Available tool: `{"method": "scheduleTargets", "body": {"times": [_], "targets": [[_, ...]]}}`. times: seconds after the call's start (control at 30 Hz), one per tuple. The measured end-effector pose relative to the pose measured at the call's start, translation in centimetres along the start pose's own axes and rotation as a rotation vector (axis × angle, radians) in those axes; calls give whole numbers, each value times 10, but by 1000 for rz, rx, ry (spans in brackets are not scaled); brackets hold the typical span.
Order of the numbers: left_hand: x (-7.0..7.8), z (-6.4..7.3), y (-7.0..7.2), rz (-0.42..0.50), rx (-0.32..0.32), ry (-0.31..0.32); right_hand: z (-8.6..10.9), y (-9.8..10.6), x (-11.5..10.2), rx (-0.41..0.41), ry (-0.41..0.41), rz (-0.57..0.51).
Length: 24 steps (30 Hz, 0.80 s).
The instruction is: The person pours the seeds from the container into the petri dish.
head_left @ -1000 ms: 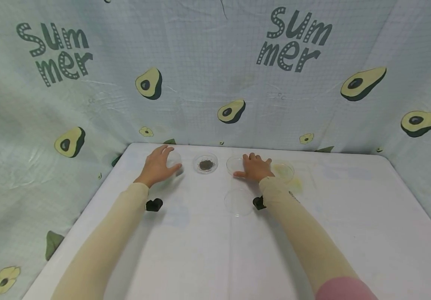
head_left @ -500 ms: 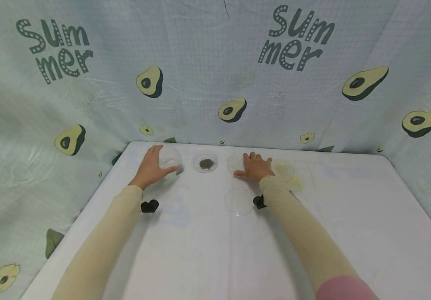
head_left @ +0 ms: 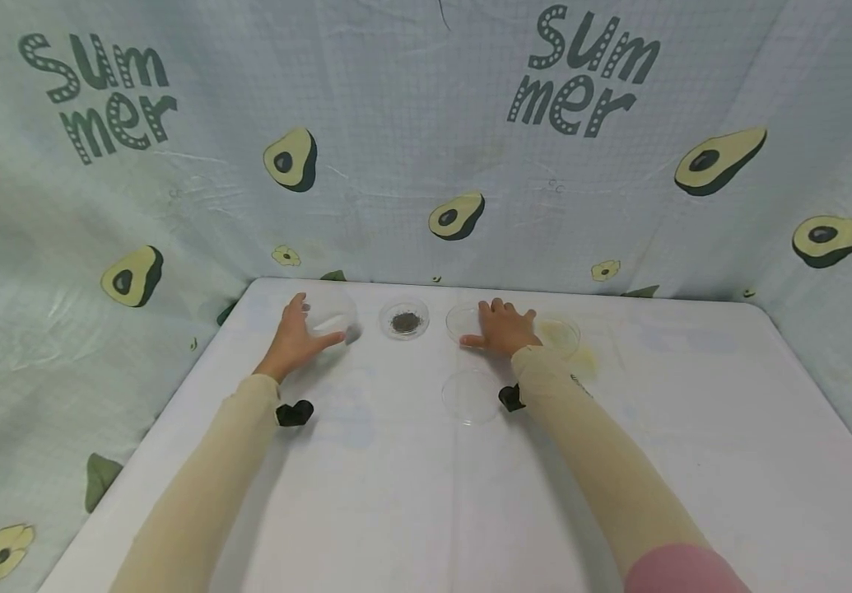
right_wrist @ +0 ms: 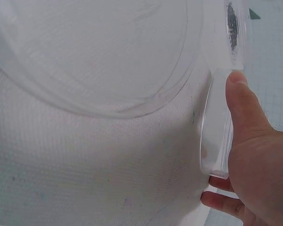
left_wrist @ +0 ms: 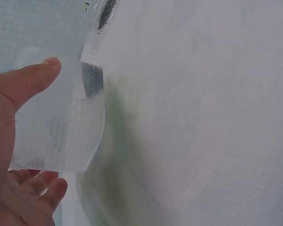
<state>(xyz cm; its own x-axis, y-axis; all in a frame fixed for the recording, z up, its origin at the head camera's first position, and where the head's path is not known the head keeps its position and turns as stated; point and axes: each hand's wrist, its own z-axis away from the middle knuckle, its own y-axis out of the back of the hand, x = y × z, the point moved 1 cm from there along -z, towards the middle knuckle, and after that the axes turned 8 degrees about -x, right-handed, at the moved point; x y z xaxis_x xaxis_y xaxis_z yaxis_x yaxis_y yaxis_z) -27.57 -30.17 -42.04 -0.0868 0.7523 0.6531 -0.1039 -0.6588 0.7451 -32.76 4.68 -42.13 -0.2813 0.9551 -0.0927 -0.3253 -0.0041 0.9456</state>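
Note:
At the back left of the table, my left hand point(head_left: 295, 339) reaches round the side of a translucent plastic container point(left_wrist: 61, 127). In the left wrist view the thumb lies along one side of it and the fingertips are at the opposite edge. A dark patch shows at the container's corner. My right hand point(head_left: 505, 329) spans a shallow clear petri dish point(right_wrist: 216, 127), its thumb at one edge and fingers at the other. Between the hands stands a petri dish of dark grains point(head_left: 405, 321). In front of the right hand lies a clear round dish point(head_left: 470, 397).
To the right of my right hand is a clear dish with yellowish contents point(head_left: 561, 336), and a yellow stain point(head_left: 585, 361) marks the tabletop beside it. A patterned cloth point(head_left: 381, 148) hangs behind the table's back edge.
My left hand has drawn back a little to the left, its fingers spread wider, and the container has shifted slightly left with it. The right hand stays on its dish.

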Motion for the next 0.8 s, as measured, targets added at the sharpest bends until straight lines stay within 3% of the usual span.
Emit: {"method": "scheduleTargets", "body": {"times": [0.3,0.5,0.8], "targets": [[-4,-2,-3,87,6,-8,-2,-2,1,7,3,8],[-4,-1,-3,92,14,-13,-1,0,0,4,-5,5],[2,-1,-3,86,68,-75,1,0,0,8,-4,4]]}}
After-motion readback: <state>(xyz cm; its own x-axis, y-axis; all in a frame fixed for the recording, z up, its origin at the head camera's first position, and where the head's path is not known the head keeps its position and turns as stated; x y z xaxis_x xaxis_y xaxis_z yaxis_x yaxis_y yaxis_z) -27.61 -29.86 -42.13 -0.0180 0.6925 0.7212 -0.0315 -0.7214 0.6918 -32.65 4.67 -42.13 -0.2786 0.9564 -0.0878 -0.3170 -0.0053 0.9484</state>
